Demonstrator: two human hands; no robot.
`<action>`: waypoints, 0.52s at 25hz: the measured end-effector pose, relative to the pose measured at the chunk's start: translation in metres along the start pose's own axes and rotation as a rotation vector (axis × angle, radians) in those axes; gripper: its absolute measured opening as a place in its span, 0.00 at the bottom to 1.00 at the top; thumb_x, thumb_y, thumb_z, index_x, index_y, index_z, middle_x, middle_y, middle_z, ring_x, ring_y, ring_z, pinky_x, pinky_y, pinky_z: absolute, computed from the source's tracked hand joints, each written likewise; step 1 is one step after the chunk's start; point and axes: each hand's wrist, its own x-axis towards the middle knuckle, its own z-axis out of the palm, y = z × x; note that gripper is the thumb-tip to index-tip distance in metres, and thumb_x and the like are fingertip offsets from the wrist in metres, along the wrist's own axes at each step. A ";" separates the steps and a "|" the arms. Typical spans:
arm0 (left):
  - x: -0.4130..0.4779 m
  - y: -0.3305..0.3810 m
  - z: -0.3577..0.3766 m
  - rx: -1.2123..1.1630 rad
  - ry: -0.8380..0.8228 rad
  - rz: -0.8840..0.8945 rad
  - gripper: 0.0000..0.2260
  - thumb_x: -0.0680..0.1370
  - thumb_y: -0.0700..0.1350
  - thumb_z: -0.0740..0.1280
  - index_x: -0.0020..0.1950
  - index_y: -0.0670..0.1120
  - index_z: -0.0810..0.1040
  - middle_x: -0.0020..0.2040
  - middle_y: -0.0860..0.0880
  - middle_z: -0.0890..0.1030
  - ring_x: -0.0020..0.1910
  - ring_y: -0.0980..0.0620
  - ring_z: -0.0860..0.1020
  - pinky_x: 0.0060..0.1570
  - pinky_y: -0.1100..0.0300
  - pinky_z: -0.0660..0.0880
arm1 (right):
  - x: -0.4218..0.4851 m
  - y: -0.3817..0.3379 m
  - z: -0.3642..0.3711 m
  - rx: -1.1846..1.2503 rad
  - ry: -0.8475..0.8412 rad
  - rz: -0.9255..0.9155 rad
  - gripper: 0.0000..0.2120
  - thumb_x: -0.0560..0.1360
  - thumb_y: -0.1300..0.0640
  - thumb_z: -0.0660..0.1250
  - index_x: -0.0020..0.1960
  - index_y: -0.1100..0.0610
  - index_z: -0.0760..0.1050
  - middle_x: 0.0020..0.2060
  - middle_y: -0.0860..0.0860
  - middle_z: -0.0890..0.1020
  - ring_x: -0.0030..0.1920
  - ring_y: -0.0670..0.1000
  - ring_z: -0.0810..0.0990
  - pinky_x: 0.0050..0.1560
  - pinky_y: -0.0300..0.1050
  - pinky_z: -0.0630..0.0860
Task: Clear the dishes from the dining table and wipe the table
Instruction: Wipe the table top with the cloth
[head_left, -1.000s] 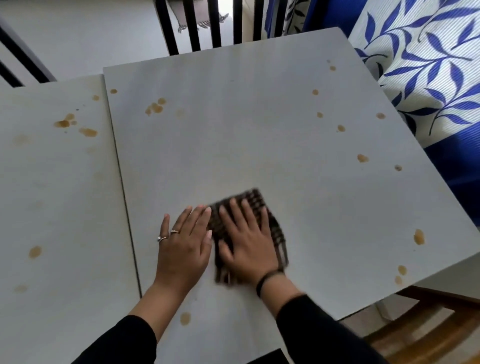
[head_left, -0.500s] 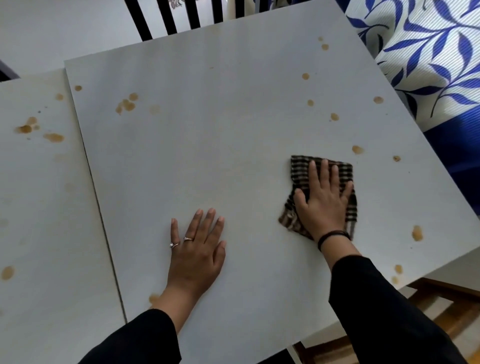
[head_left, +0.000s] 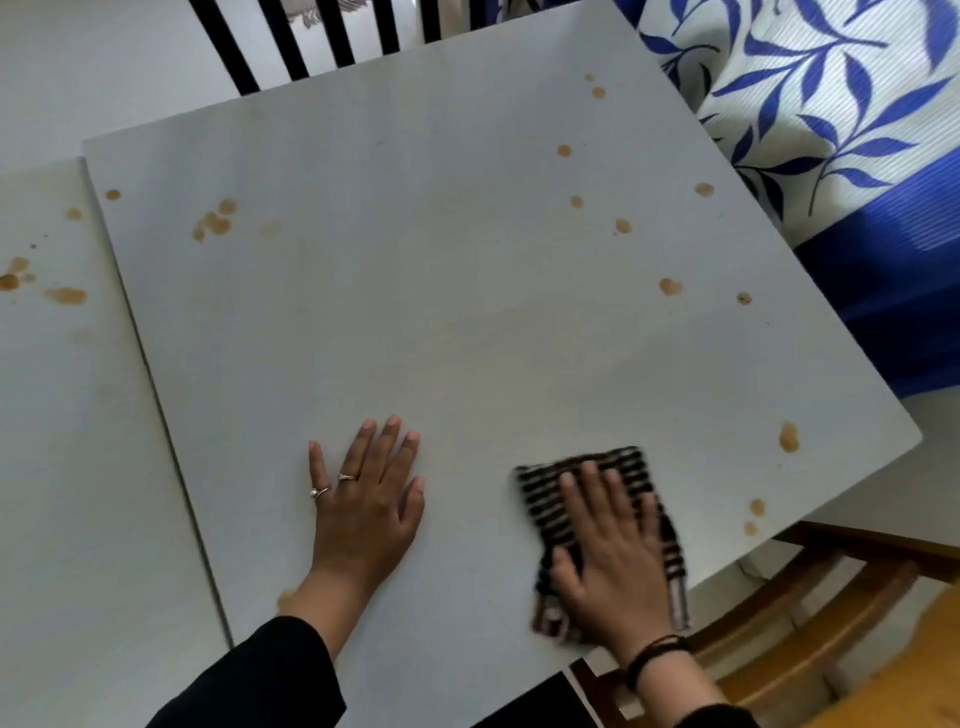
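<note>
No dishes anywhere in view, so judging by that the clearing part is done and the person is on the wiping step. Right hand (head_left: 610, 561) is pressed flat on a folded striped cloth (head_left: 602, 525) near the front-right edge of the table (head_left: 415, 312), fingers spread a bit and laid on top of the cloth, not gripping it. Cloth looks blurry, prob mid-swipe. Left hand (head_left: 366, 512) is flat on the bare tabletop just left of it, fingers apart, nothing held, bracing imo. Lots of brown spots (head_left: 670, 286) not wiped yet: a scatter along the right side, a blob (head_left: 788, 436) near the right edge, a cluster (head_left: 213, 223) far left, and more on the adjoining panel (head_left: 62, 415) w/ its own stains (head_left: 65, 295). To do this well: keep the palm weight over the cloth so it doesn't bunch, work in overlapping passes toward the spots instead of random swipes, and refold to a clean face once it loads up, else it just smears. Watch the table edge too, cloth is already hanging partly off the front by the wooden chair (head_left: 779, 623).
</note>
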 end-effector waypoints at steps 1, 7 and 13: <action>0.000 0.002 0.001 0.000 0.003 0.000 0.21 0.76 0.51 0.57 0.66 0.47 0.76 0.70 0.46 0.72 0.69 0.45 0.69 0.68 0.31 0.52 | 0.004 0.022 -0.005 -0.008 0.002 0.119 0.38 0.69 0.42 0.56 0.78 0.49 0.53 0.77 0.51 0.54 0.77 0.52 0.51 0.72 0.63 0.51; 0.020 0.041 0.002 -0.047 -0.011 0.060 0.22 0.74 0.45 0.55 0.65 0.47 0.76 0.68 0.45 0.74 0.69 0.43 0.70 0.67 0.30 0.53 | 0.123 0.037 -0.031 0.022 0.013 0.450 0.36 0.76 0.41 0.54 0.79 0.51 0.44 0.78 0.53 0.44 0.77 0.55 0.41 0.73 0.64 0.39; 0.077 0.098 0.011 -0.096 -0.048 0.245 0.19 0.76 0.48 0.57 0.65 0.49 0.77 0.68 0.46 0.74 0.69 0.44 0.70 0.67 0.30 0.53 | 0.033 0.022 -0.005 0.066 0.070 0.292 0.36 0.74 0.40 0.53 0.78 0.49 0.51 0.78 0.51 0.51 0.77 0.53 0.47 0.74 0.61 0.44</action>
